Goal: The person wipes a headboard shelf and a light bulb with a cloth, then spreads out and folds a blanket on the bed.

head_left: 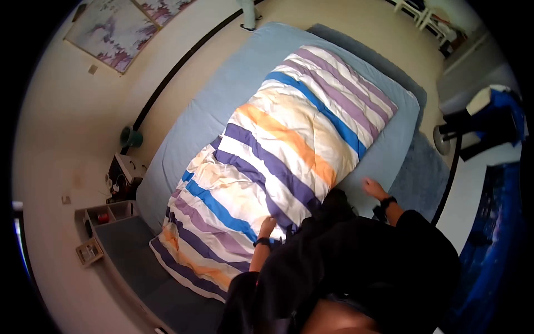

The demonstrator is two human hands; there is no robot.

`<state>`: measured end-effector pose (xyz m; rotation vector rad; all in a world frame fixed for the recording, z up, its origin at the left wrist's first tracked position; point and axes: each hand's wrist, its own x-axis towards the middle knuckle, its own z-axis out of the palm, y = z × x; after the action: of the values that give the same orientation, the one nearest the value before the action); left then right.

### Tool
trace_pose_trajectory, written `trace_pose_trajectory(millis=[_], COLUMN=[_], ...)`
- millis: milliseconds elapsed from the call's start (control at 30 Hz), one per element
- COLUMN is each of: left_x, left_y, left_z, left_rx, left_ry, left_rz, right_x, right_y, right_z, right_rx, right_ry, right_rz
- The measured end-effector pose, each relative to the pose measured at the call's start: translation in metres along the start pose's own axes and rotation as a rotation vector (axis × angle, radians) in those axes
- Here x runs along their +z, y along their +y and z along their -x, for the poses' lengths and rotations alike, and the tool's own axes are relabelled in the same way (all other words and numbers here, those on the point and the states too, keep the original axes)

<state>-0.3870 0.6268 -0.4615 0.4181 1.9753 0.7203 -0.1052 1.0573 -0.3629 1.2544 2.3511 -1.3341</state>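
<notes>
A striped quilt [289, 136] in white, purple, blue and orange lies across the bed, its near part folded and rumpled. My left hand [267, 227] is closed on the quilt's near part, close to my body, with a dark band on the wrist. Beyond the quilt's right edge, my right hand [376, 189] hangs over the light-blue sheet [370, 177], holding nothing; its fingers look loosely apart, though they are small in view. A dark watch sits on that wrist.
A grey headboard [130, 261] with small shelves stands at the lower left, near a bedside cabinet [129, 168] and a green bin [131, 137]. On the right are a grey rug [424, 172] and a chair with clothes [484, 119]. Another person's legs [248, 16] show at the top.
</notes>
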Motion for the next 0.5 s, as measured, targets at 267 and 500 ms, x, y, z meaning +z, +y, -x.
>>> trace_pose_trajectory(millis=[267,500], left_x=[0.002,0.044], left_y=[-0.024,-0.007], left_z=[0.014,0.036], left_rx=[0.127,0.131], left_ry=[-0.043,0.005], left_rz=[0.313,-0.032], right_x=[0.028,-0.029], right_y=[-0.182,-0.063], right_z=[0.046,0.030], right_rx=[-0.427,0.126], right_ry=[-0.286,-0.225], right_rz=[0.244,-0.288])
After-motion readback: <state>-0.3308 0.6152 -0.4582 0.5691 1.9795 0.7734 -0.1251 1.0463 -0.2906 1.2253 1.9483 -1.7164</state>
